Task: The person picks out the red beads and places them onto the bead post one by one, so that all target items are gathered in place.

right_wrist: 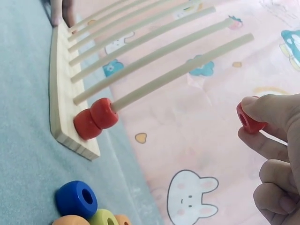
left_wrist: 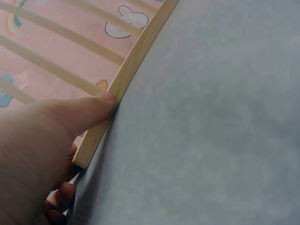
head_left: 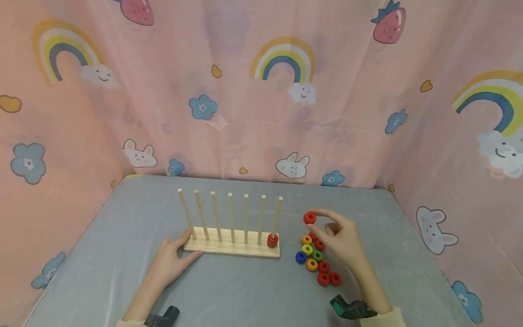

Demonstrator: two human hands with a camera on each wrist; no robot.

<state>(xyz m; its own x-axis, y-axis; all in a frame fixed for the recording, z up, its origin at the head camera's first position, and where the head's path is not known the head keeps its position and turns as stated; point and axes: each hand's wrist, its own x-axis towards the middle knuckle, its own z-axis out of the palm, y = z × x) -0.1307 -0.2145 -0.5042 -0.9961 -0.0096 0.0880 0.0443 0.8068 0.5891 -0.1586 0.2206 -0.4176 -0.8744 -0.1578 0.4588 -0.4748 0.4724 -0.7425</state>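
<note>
A pale wooden board (head_left: 234,247) carries a row of several upright pegs. On its right-end peg (head_left: 278,217) two red beads (right_wrist: 96,118) are stacked at the bottom. My left hand (head_left: 169,259) grips the board's left end, its thumb (left_wrist: 93,110) along the front edge and its fingers round the far side. Between thumb and index finger, my right hand (head_left: 341,236) pinches a red bead (head_left: 309,218), raised above the table to the right of the pegs. The bead's hole shows in the right wrist view.
Right of the board lies a loose cluster of beads: a blue bead (head_left: 301,257), a yellow bead (head_left: 307,250), a green bead (head_left: 317,256), orange ones and several red ones. A grey cloth (head_left: 229,290) covers the table; a pink patterned curtain (head_left: 245,136) hangs behind and at the sides.
</note>
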